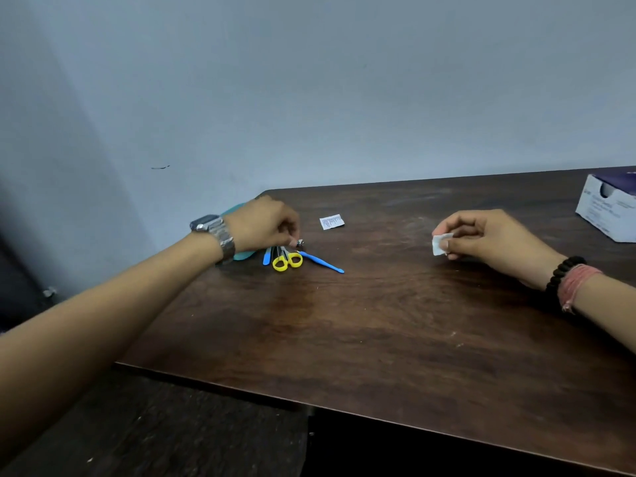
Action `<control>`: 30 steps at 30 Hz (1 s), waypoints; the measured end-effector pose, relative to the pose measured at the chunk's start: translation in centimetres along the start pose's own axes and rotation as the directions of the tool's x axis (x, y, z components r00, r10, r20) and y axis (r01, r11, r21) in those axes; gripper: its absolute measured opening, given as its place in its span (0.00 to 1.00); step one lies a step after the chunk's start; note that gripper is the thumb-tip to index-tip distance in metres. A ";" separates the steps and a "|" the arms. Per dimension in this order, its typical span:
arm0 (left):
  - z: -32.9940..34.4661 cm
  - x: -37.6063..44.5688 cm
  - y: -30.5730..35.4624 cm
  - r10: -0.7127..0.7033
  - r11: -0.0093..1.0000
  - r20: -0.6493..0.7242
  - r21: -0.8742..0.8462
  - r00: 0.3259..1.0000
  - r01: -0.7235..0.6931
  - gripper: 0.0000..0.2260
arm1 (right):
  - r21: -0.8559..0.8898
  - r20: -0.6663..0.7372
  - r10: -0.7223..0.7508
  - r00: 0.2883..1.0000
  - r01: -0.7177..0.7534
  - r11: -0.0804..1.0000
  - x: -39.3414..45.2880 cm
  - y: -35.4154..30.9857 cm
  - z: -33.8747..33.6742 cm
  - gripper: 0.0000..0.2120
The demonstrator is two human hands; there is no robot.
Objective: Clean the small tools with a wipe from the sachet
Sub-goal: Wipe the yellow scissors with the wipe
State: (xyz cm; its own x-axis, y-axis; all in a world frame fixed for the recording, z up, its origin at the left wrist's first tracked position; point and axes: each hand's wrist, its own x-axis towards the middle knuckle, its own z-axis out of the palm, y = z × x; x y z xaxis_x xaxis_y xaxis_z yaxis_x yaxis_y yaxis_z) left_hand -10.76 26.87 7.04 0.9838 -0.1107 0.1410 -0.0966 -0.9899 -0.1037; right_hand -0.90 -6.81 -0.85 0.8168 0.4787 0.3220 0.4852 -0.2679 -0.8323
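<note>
I see my left hand (265, 223) stretched out to the far left part of the dark brown wooden table (378, 321), the forearm running in from the near left corner, a silver metal-band watch (215, 232) on the wrist. The hand is knuckles up, fingers curled down, and the fingertips pinch a small silver metal tool (300, 242) at the top of the cluster of tools; I cannot tell what kind of tool it is. Just beneath it lie the small yellow-handled scissors (287, 261), a short blue plastic stick (266, 258) to their left, and a long thin blue plastic pick (321, 261) angling away to the right and nearer. A teal pouch (244, 254) shows partly under my wrist.

My right hand (488, 237) hovers over the right side of the table, well apart from the tools, wrist bent, with a black bead bracelet (561, 271) and a pinkish thread band (578, 282). Its thumb and fingers pinch a small folded white wipe (440, 243).

The torn white printed sachet (331, 222) lies flat between the hands, farther back, near the tools. A white and purple cardboard box (609, 210) sits at the far right edge.
</note>
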 end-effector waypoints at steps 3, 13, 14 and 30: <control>1.7 -1.7 0.6 -0.060 0.998 -0.002 0.012 0.998 0.060 0.01 | -0.020 0.000 -0.004 1.000 0.004 1.000 -0.1 0.0 0.1 0.05; 3.9 -3.9 1.1 -0.077 0.996 -0.103 0.026 0.992 0.080 0.07 | -0.026 -0.004 0.002 1.000 -0.003 1.000 -0.3 -0.4 0.1 0.05; 3.9 -4.1 1.0 -0.064 0.998 -0.123 0.022 0.990 0.067 0.07 | -0.024 -0.004 0.004 1.000 -0.004 1.000 -0.4 -0.4 0.1 0.05; -0.8 -6.7 4.8 -0.043 0.917 -0.376 -0.382 0.926 -0.112 0.06 | 0.015 -0.028 -0.019 0.999 0.020 1.000 -0.4 -0.8 0.4 0.04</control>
State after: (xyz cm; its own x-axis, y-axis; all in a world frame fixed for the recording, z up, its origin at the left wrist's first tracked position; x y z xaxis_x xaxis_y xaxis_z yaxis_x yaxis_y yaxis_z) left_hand -17.91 22.75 6.35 0.8583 -0.0927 0.5048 -0.2566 -0.9293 0.2656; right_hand -1.69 -6.44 -0.48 0.8155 0.4605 0.3504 0.4966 -0.2462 -0.8323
